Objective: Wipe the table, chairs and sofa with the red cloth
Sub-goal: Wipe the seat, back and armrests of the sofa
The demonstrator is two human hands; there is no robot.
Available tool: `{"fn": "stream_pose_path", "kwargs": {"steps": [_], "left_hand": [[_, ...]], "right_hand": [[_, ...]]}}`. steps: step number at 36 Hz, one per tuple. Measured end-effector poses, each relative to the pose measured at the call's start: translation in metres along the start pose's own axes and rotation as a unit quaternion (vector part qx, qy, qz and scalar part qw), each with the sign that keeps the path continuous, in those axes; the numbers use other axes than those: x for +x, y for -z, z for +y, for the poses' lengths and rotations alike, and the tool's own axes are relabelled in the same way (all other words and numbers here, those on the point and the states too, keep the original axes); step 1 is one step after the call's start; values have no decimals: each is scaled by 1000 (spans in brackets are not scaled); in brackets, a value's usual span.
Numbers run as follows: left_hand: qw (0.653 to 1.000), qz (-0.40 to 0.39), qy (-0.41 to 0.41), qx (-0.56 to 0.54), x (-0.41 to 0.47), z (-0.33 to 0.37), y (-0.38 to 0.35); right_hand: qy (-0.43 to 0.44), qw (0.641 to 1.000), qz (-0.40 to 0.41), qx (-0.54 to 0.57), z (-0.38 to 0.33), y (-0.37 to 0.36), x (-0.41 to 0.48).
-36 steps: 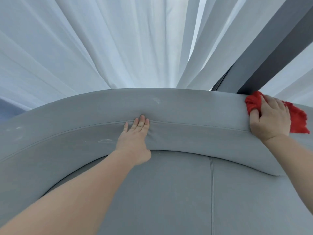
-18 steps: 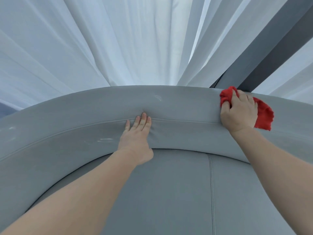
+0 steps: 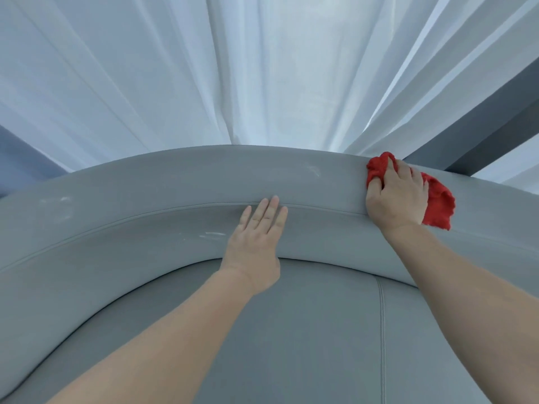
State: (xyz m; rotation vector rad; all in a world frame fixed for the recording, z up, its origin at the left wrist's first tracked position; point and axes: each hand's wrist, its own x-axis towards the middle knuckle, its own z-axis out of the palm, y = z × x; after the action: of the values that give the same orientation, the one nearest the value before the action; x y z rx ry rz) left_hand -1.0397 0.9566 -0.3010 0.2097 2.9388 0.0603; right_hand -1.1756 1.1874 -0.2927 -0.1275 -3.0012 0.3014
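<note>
Wiping the sofa (image 3: 145,196) back now: your right hand (image 3: 396,196) squeezes the red cloth (image 3: 439,209) on its top, your left hand (image 3: 256,243) presses flat, fingers together. Next, I think, rub toward the white marks (image 3: 313,171).

Bright soft backlight, sharp, wide-angle edge distortion

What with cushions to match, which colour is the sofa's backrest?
The backrest is plain grey, unpatterned; the head view shows it.

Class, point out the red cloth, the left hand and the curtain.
red cloth (image 3: 439,207), head view, loose bunched end.
left hand (image 3: 255,237), head view, back of hand.
curtain (image 3: 262,83), head view, central folds.
</note>
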Motion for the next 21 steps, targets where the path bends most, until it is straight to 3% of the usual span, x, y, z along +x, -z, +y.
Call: {"fn": "stream_pose_path", "kwargs": {"steps": [15, 21], "left_hand": [[993, 27, 115, 0, -30, -67, -1], [988, 20, 153, 1, -53, -105, -3]], "right_hand": [[-18, 1000, 6, 10, -24, -5, -5], [57, 998, 16, 32, -76, -19, -18]]}}
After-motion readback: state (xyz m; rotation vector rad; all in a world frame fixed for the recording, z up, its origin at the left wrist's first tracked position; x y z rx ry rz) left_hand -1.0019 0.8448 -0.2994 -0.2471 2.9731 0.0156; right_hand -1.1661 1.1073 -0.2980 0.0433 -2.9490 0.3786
